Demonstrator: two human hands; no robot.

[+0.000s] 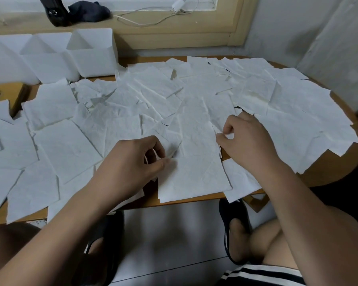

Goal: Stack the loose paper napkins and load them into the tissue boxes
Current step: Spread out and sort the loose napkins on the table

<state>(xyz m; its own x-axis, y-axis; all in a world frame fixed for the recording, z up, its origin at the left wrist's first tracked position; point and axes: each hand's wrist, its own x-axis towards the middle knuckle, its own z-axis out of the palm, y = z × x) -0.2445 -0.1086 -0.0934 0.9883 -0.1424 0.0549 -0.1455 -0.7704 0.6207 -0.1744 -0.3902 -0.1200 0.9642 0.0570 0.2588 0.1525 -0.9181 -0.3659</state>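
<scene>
At your far left, three white tissue boxes (pixel 50 58) stand in a row at the back of the bench (pixel 331 172), touching one another, tops open. In front of them, loose napkins (pixel 66 145) lie flat and overlapping, covering nearly the whole surface from the left edge onward.

Your left hand (pixel 130 162) sits near the front edge, knuckles up. Its grip is closed to a pinch: thumb and curled fingers hold the left edge of the napkin pile (pixel 194 162).

That pile lies straight in front of you, between your hands, its near end overhanging the bench's front edge a little. Several sheet edges show at its lower left corner. It rests on top of other loose sheets.

Your right hand (pixel 248 139) is just beside the pile's right edge, a bit farther back than the left. Its grip is also narrowed to a pinch, thumb against forefinger with a bit of white paper between them at that edge. You cannot tell how many sheets it has.

To its right, more napkins fan out to the rounded end, where bare wood shows.
</scene>
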